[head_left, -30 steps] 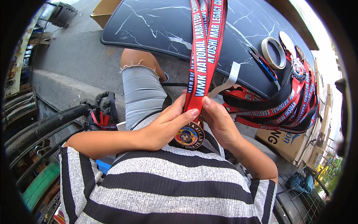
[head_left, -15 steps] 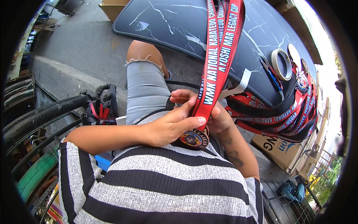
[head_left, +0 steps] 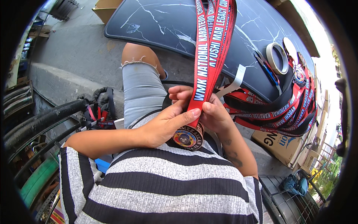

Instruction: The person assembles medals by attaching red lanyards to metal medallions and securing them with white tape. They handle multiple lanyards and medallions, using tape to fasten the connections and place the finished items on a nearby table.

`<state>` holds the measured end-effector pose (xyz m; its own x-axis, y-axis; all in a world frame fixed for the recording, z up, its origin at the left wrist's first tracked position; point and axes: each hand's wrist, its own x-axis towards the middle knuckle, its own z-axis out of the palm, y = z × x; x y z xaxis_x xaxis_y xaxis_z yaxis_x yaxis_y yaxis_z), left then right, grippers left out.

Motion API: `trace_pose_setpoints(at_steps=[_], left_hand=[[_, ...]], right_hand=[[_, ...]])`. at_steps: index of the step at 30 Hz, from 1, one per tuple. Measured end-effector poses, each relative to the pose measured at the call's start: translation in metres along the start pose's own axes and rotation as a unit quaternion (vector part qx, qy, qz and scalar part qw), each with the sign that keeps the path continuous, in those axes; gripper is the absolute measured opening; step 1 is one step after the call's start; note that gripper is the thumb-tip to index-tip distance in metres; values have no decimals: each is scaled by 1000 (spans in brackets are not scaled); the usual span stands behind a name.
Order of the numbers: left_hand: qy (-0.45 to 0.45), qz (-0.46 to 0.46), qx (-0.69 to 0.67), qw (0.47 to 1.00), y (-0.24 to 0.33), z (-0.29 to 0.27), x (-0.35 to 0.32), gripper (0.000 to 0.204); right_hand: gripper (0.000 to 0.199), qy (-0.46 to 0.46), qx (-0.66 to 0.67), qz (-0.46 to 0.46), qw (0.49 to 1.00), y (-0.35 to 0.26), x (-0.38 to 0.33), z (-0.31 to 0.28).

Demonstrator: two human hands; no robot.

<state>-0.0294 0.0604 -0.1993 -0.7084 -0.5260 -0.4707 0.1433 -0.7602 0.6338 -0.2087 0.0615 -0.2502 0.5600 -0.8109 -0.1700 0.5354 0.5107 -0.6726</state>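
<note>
My left hand (head_left: 166, 125) and right hand (head_left: 217, 116) both pinch the red ribbon (head_left: 205, 76), close to its round medal (head_left: 187, 138)

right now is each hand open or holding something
Left hand: holding the red ribbon, thumb across its front above the medal.
Right hand: thumb at the ribbon's edge; grip cannot be told.

A head-worn fisheye looks down from close above at the left hand (head_left: 169, 121) and right hand (head_left: 217, 116).
</note>
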Motion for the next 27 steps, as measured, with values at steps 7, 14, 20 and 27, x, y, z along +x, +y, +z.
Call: trace_pose_setpoints(at_steps=[7, 14, 20, 27], left_hand=[[19, 4, -29, 999, -4, -3, 5, 42], [3, 30, -23, 999, -2, -2, 4, 38], [-12, 52, -51, 997, -7, -3, 7, 39], [13, 85, -35, 996, -7, 0, 8, 37]], right_hand=[[49, 109, -25, 26, 993, -10, -11, 20], [57, 113, -51, 0, 992, -14, -13, 28], [60, 127, -68, 11, 990, -17, -12, 31], [26, 227, -644, -120, 721, -46, -59, 25]])
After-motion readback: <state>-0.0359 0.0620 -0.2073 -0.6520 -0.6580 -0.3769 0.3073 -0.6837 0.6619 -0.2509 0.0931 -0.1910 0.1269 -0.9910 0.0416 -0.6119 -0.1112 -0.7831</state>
